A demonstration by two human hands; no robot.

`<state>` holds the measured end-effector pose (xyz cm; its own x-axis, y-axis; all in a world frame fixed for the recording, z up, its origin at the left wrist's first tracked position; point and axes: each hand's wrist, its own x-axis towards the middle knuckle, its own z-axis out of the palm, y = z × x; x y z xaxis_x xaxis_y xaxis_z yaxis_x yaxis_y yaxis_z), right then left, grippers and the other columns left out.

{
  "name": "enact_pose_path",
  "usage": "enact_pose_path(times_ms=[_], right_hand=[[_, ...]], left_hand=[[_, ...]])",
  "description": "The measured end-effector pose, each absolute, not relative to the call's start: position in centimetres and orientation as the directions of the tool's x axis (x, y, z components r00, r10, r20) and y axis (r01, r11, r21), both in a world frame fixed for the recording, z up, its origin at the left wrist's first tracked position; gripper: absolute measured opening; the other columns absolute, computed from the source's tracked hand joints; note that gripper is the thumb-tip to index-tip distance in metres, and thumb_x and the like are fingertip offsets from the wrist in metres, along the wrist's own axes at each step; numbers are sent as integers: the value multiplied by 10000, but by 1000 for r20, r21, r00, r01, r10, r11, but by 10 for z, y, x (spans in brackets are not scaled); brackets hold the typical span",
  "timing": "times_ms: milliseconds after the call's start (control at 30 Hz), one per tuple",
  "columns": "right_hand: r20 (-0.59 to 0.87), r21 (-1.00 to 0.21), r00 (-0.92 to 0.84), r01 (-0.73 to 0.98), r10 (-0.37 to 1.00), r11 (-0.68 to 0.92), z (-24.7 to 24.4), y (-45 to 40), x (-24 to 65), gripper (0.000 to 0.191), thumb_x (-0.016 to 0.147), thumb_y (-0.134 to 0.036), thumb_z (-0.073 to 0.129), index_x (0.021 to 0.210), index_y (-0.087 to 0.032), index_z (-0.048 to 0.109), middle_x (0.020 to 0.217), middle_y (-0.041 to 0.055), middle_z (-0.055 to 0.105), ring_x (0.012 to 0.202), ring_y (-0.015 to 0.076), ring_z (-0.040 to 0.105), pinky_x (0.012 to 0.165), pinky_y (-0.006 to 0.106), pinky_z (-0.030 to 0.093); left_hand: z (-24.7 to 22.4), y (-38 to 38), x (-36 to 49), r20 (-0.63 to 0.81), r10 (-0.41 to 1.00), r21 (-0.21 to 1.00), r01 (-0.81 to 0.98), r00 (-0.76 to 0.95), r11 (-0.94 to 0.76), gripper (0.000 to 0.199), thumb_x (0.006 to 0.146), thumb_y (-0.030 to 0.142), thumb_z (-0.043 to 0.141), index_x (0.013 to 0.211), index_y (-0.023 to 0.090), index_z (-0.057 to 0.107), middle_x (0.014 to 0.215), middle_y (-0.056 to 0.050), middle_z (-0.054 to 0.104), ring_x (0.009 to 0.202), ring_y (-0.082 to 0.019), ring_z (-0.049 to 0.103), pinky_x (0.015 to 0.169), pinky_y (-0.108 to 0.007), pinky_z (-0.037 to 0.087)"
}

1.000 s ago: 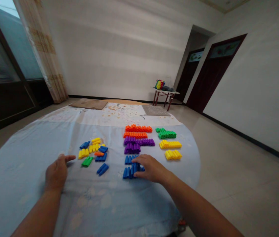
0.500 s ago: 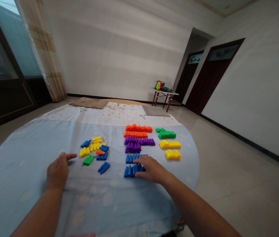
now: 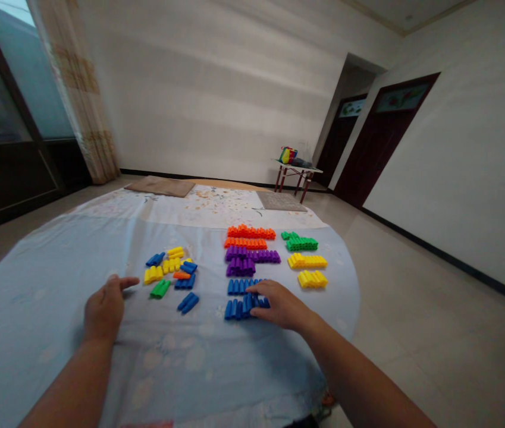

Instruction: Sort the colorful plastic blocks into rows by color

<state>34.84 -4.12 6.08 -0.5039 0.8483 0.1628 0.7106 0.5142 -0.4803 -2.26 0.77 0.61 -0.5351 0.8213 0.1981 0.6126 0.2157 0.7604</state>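
Near the left cluster, my left hand [image 3: 104, 308] hovers over or rests on the cloth with its index finger stretched out and nothing in it. The finger points at yellow pieces [image 3: 153, 274] and a green piece [image 3: 160, 289] without touching them. My right hand [image 3: 281, 304] has thumb and fingers around blue pieces in the front blue row [image 3: 234, 310], partly hiding them. Some blue pieces there sit higher than the rest. Just behind is another blue row [image 3: 237, 287], its right end partly covered by the fingers.
Purple pieces [image 3: 241, 267] and orange rows [image 3: 251, 232] lie behind the blue ones. Green [image 3: 302, 244] and yellow rows [image 3: 312, 279] are at the right. Loose blue pieces [image 3: 188, 303] lie left of centre. Mats [image 3: 281, 201] rest at the table's far side.
My right hand has shifted slightly right along the front blue row, uncovering more blue pieces at its left. My left hand has hardly moved.
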Motion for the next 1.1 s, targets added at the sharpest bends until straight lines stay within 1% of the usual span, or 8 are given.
enact_pose_path(times_ms=[133, 233, 333, 500, 667, 900, 1000, 1100], right_hand=[[200, -474, -457, 729, 867, 494, 64, -40, 360, 417, 719, -230, 680, 1125, -178, 600, 1042, 86, 647, 988, 215, 561, 892, 368, 422], [208, -477, -446, 731, 871, 488, 66, -40, 370, 420, 715, -224, 682, 1126, -198, 597, 1068, 74, 641, 995, 213, 552, 904, 383, 408], [171, -470, -457, 741, 873, 480, 65, -41, 375, 438, 705, -220, 690, 1132, -195, 597, 1069, 77, 641, 999, 219, 547, 902, 387, 406], [114, -454, -475, 757, 873, 471, 61, -43, 375, 462, 692, -230, 700, 1141, -195, 598, 1095, 85, 632, 1027, 241, 535, 908, 410, 393], [141, -486, -469, 735, 872, 474, 58, -41, 373, 453, 703, -245, 695, 1144, -214, 594, 1098, 70, 633, 1027, 231, 537, 907, 400, 389], [216, -516, -439, 708, 872, 483, 61, -41, 363, 426, 722, -270, 691, 1131, -198, 596, 1038, 69, 648, 969, 207, 552, 875, 363, 401], [239, -539, -457, 671, 857, 509, 56, -41, 351, 443, 714, -299, 702, 1133, -202, 594, 1071, 69, 643, 1002, 205, 552, 898, 354, 391], [231, -537, -473, 666, 850, 517, 47, -39, 342, 460, 708, -324, 709, 1138, -206, 595, 1109, 75, 631, 1048, 215, 543, 929, 369, 372]], left_hand=[[8, 7, -21, 101, 826, 833, 501, -555, 235, 575, 836, 450, 218, 952, 140, 688, 850, -67, 673, 864, -206, 571, 874, -355, 415], [8, 7, -21, 82, 821, 842, 480, -566, 247, 576, 833, 455, 220, 958, 140, 685, 884, -76, 665, 899, -215, 564, 905, -368, 397], [9, 7, -20, 88, 820, 850, 472, -565, 235, 573, 831, 457, 224, 946, 137, 685, 899, -77, 669, 936, -223, 559, 923, -370, 387], [12, 6, -18, 91, 825, 838, 490, -558, 239, 585, 836, 462, 212, 956, 136, 682, 877, -77, 664, 894, -219, 556, 901, -368, 394], [11, 5, -20, 67, 826, 829, 492, -559, 265, 573, 836, 464, 226, 967, 145, 684, 851, -66, 648, 836, -207, 550, 855, -350, 405], [3, 10, -25, 56, 835, 850, 464, -548, 247, 580, 843, 470, 221, 984, 136, 673, 920, -77, 660, 909, -212, 544, 905, -344, 377], [4, 10, -26, 54, 837, 842, 476, -545, 255, 577, 845, 470, 219, 980, 143, 675, 921, -71, 657, 909, -212, 547, 905, -341, 374], [9, 7, -22, 42, 831, 837, 473, -555, 274, 561, 842, 458, 230, 976, 148, 678, 910, -65, 647, 909, -209, 549, 904, -336, 375]])
